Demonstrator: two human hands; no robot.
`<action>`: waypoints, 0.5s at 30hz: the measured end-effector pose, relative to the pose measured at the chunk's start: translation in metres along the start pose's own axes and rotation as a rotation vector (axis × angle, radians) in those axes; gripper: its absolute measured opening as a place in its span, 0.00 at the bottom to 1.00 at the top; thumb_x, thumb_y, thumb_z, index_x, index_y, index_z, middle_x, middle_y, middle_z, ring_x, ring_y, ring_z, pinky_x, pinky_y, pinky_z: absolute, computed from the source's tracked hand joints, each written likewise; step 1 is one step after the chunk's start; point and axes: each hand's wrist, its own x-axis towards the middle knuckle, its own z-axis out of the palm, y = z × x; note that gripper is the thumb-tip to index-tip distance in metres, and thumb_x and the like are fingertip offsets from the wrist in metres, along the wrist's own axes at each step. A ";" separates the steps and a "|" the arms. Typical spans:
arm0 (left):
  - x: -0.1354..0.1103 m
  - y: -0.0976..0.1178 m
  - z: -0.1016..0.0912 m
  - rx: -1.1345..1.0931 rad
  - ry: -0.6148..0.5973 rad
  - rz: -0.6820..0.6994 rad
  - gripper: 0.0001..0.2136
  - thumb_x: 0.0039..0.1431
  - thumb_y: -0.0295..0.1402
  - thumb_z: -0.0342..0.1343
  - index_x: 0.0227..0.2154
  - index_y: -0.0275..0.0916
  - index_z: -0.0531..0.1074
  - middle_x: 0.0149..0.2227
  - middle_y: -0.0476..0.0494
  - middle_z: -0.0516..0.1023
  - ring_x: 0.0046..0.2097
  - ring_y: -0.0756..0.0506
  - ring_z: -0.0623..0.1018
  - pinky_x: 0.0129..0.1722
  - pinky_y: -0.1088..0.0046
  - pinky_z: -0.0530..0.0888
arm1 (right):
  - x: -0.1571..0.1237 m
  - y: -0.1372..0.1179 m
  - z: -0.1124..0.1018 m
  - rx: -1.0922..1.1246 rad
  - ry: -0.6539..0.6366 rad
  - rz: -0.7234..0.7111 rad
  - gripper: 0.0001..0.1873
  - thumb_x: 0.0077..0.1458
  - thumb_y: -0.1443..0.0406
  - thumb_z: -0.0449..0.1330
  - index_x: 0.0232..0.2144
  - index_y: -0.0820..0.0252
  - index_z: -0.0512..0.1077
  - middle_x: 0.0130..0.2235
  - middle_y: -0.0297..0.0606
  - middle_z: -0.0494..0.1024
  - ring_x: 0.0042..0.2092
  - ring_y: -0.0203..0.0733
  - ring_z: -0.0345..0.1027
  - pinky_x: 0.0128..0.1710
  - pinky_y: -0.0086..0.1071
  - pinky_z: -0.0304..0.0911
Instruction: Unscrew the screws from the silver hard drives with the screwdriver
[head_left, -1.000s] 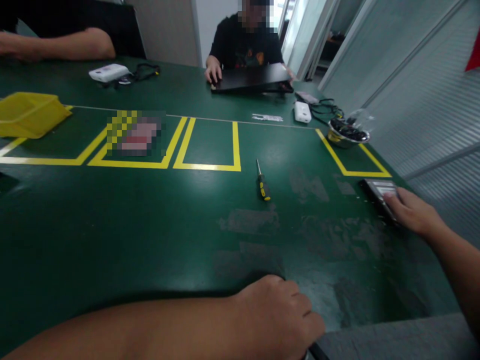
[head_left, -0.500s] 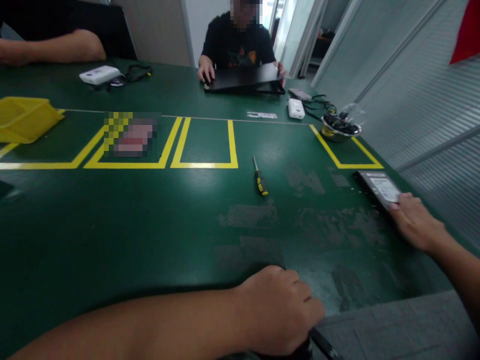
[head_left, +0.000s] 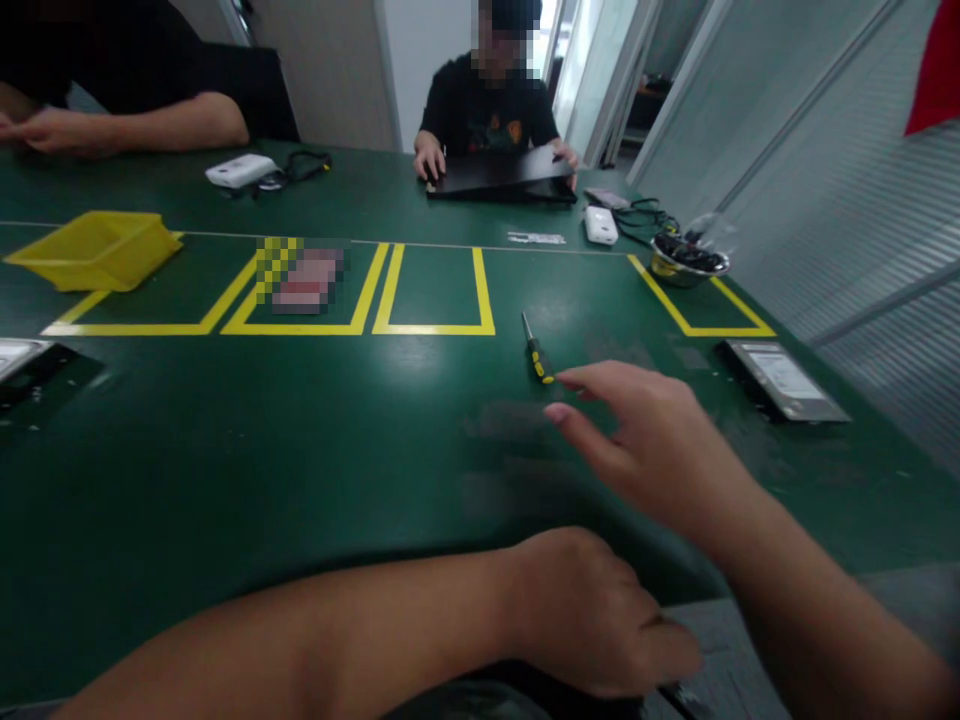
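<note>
A screwdriver (head_left: 538, 359) with a black and yellow handle lies on the green table, its tip pointing away from me. My right hand (head_left: 637, 430) is open just behind its handle end, thumb and fingers apart and holding nothing. Close to the table's right edge a hard drive (head_left: 786, 382) rests with its white label up. At the near edge, my left hand (head_left: 600, 610) is closed into a loose fist. Its palm side is hidden, and a dark thing shows beneath it that I cannot make out.
Yellow tape (head_left: 435, 329) marks rectangles on the table. A yellow bin (head_left: 105, 255) stands left, and another hard drive (head_left: 22, 355) lies at the left edge. A metal bowl (head_left: 686, 268) holds dark small parts. Across sits a person handling a black panel (head_left: 499, 178); another person's forearm (head_left: 172, 122) rests far left.
My right hand has left the hard drive and moved left to near the screwdriver handle. My left hand stays closed at the near edge. The view has shifted slightly left.
</note>
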 end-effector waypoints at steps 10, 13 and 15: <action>-0.114 0.005 -0.121 0.356 -0.041 -0.111 0.10 0.63 0.31 0.52 0.28 0.40 0.75 0.18 0.52 0.61 0.21 0.50 0.61 0.20 0.66 0.56 | 0.021 -0.070 0.119 0.447 0.158 -0.394 0.12 0.64 0.63 0.51 0.28 0.58 0.68 0.29 0.38 0.71 0.33 0.40 0.61 0.36 0.37 0.56; -0.192 -0.018 -0.186 0.660 -0.271 -0.419 0.07 0.63 0.28 0.52 0.36 0.42 0.75 0.25 0.51 0.72 0.29 0.49 0.69 0.30 0.70 0.66 | 0.017 -0.068 0.125 0.496 0.126 -0.454 0.15 0.64 0.63 0.52 0.24 0.56 0.62 0.25 0.34 0.66 0.30 0.37 0.57 0.32 0.35 0.53; -0.250 -0.032 -0.228 0.830 -0.356 -0.853 0.12 0.67 0.36 0.47 0.37 0.39 0.75 0.36 0.46 0.76 0.40 0.46 0.73 0.42 0.68 0.70 | 0.016 -0.069 0.122 0.541 0.118 -0.443 0.16 0.65 0.63 0.51 0.24 0.56 0.59 0.25 0.33 0.64 0.30 0.36 0.57 0.32 0.33 0.54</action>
